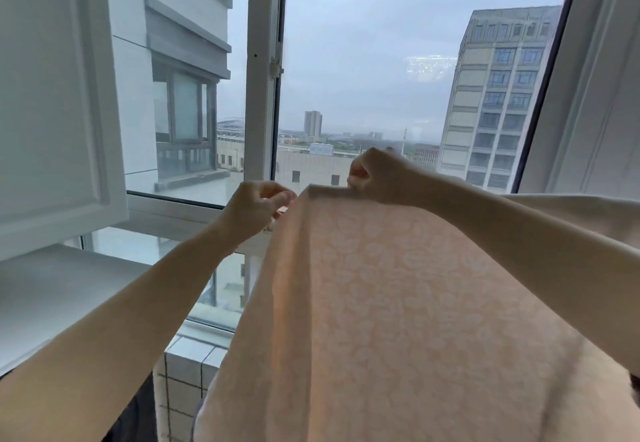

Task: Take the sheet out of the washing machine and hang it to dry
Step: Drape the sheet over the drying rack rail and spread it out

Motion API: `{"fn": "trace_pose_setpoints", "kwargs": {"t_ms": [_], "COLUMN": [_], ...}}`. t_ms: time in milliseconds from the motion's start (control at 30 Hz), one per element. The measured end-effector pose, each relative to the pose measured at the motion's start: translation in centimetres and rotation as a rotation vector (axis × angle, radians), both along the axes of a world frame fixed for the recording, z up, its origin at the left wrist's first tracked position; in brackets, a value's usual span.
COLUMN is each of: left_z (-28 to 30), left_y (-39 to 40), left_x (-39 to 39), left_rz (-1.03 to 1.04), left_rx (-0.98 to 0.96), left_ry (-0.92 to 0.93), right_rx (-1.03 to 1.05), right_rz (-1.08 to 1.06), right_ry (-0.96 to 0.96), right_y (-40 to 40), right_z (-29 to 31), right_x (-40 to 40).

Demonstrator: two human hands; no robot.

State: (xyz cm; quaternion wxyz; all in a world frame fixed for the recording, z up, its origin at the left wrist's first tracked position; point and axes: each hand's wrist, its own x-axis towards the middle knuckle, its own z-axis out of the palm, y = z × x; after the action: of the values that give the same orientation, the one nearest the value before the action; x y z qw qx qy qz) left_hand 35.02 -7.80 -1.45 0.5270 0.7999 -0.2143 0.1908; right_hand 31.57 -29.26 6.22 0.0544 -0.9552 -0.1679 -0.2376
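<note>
A pale peach sheet point(391, 303) with a faint white floral pattern hangs spread in front of me, filling the lower right of the head view. Its top edge runs level at about mid-height. My left hand point(256, 206) pinches the sheet's upper left corner with curled fingers. My right hand point(377, 178) grips the top edge a little further right, fingers curled over the fold. Whatever the sheet hangs over is hidden behind the cloth. No washing machine is in view.
A large window point(266, 95) stands straight ahead, with buildings and grey sky outside. A white cabinet door point(59, 102) hangs open at the upper left above a white ledge point(65, 289). A tiled sill point(187, 365) lies below the window.
</note>
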Motion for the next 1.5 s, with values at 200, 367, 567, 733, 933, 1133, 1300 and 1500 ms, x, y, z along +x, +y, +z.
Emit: {"fn": "trace_pose_setpoints", "kwargs": {"t_ms": [200,367,567,733,933,1133,1300,1500], "left_z": [2.8,2.7,2.9,3.3,3.2,3.1,4.6,1.6], "left_y": [-6.4,-10.9,-17.8,-22.7,-25.2,-27.8,-28.8,-27.3], "left_x": [-1.8,-2.9,-5.3,-7.9,-9.6,-11.5,-12.8,-12.3], "left_rz": [-0.040,0.004,-0.090,-0.021,0.170,0.315,0.308,0.250], "left_rx": [0.206,0.303,0.284,0.221,0.179,0.023,0.008,0.102], "left_ry": [-0.325,-0.469,-0.459,-0.425,-0.389,-0.357,-0.427,-0.352], "right_rx": [-0.077,-0.108,-0.122,-0.051,0.021,0.103,0.032,-0.213], "right_rz": [0.085,0.040,0.015,0.001,0.076,0.123,0.180,0.216], "right_ry": [-0.135,-0.180,-0.210,-0.257,-0.261,-0.396,-0.624,-0.555], "right_y": [-3.8,-8.9,-17.3,-26.0,-34.4,-35.2,-35.1,-36.5], "right_z": [-0.5,-0.5,-0.7,-0.4,-0.6,-0.6,-1.9,-5.0], "right_x": [-2.9,-5.4,-9.1,-13.1,-15.8,-14.9,-18.2,-18.9]}}
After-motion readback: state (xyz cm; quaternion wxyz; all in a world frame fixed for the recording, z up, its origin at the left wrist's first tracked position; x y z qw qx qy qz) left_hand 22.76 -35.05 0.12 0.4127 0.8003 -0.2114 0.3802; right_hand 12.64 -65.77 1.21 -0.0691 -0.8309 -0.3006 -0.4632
